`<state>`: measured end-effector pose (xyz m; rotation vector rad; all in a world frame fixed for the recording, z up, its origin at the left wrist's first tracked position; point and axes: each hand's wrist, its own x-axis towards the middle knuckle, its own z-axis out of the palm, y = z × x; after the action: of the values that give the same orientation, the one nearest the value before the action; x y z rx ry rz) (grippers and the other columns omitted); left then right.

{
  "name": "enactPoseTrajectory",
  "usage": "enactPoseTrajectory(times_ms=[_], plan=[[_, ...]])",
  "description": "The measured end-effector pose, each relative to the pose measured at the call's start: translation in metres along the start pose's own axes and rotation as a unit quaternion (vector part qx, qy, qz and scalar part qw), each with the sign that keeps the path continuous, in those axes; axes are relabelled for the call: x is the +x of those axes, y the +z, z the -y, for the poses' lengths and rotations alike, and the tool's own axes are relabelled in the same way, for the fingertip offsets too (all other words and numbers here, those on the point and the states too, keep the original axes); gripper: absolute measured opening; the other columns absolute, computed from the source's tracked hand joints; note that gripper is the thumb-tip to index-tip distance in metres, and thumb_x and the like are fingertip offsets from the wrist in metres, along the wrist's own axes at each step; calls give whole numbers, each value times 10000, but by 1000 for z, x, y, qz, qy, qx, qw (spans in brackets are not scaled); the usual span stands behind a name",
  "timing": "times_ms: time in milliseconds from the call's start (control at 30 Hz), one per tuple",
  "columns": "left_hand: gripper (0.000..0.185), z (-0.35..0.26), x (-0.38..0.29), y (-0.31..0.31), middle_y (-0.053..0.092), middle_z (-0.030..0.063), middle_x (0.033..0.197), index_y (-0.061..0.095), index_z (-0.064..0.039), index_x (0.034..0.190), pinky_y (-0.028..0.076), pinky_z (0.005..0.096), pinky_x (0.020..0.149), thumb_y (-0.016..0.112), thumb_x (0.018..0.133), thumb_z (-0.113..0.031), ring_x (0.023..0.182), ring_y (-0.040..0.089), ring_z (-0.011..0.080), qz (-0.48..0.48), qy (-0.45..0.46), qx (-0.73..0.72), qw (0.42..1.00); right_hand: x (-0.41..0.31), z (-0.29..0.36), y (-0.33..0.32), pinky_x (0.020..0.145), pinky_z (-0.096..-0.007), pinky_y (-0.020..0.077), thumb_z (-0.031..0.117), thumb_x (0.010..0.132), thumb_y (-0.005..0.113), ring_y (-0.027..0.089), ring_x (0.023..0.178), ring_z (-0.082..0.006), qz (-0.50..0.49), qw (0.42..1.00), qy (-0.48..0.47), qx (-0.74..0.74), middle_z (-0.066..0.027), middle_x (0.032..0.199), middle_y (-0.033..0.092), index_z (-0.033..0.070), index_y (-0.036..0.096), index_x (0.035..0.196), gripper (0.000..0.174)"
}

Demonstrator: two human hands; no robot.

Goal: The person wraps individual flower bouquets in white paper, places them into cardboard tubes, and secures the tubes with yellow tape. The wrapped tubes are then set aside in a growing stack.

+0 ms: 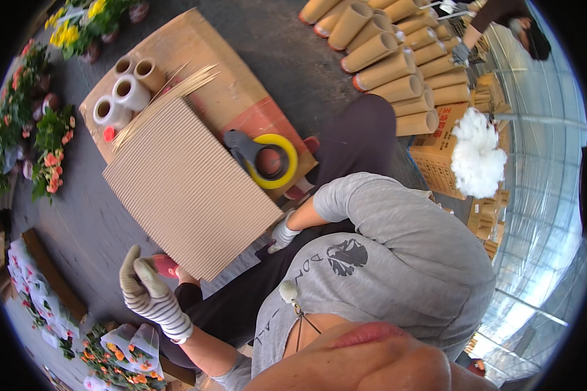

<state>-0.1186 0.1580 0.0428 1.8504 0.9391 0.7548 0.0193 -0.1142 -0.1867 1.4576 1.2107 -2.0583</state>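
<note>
My left hand (151,295), in a striped work glove, hovers left of the near corner of a corrugated cardboard sheet (191,190). Its fingers are apart and nothing shows in them. My right hand (282,235), also gloved, is beside the sheet's right corner, close to my leg; its fingers are partly hidden, so I cannot tell whether they grip anything. The ribbed sheet rests on a cardboard-topped surface (215,46) and overhangs its near side. Along its far edge lie thin wooden sticks (176,93). A yellow tape roll in a black dispenser (274,161) lies beside it.
Film rolls (129,93), a bare cardboard core (149,73) and a red cap (108,133) stand beyond the sticks. Cardboard tubes (386,63) crowd the right, where another person's gloved hand (461,53) reaches. White stuffing (479,151) tops a carton (435,156). Potted flowers (51,166) line the left.
</note>
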Motion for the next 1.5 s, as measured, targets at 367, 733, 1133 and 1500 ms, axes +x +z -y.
enactPoseTrajectory(times_ms=[367, 733, 1133, 1500], plan=[[187, 76, 81, -35, 700, 36, 841, 706, 0, 1128, 503, 220, 685, 606, 1000, -93, 720, 608, 63, 63, -102, 111, 987, 54, 114, 44, 837, -460, 528, 703, 827, 614, 675, 948, -389, -157, 975, -87, 129, -243, 1006, 691, -34, 660, 1036, 768], [240, 96, 64, -61, 724, 38, 1003, 710, -16, 1175, 504, 252, 858, 657, 979, -143, 911, 615, 91, 212, 67, 31, 975, 26, 199, 41, 942, -481, 505, 623, 988, 394, 674, 1106, -350, -235, 971, 30, -35, -221, 1152, 704, 60, 685, 1222, 676], [410, 207, -58, -9, 702, 179, 1103, 599, 69, 1248, 514, 372, 926, 637, 988, -245, 1020, 660, 246, 78, -103, -60, 990, -153, 111, 39, 856, -306, 520, 268, 1021, 569, 664, 931, -167, -670, 619, -324, 253, -69, 1037, 722, -11, 673, 1167, 332], [1375, 145, -106, 10, 273, 307, 1545, 188, 9, 1559, 370, 414, 1149, 976, 493, -357, 1388, 394, 445, 157, 157, 83, 971, -19, -1, 3, 977, -330, 464, 255, 939, 715, 600, 1094, -233, -759, 482, -145, 414, -170, 1257, 638, -51, 495, 1390, 587]])
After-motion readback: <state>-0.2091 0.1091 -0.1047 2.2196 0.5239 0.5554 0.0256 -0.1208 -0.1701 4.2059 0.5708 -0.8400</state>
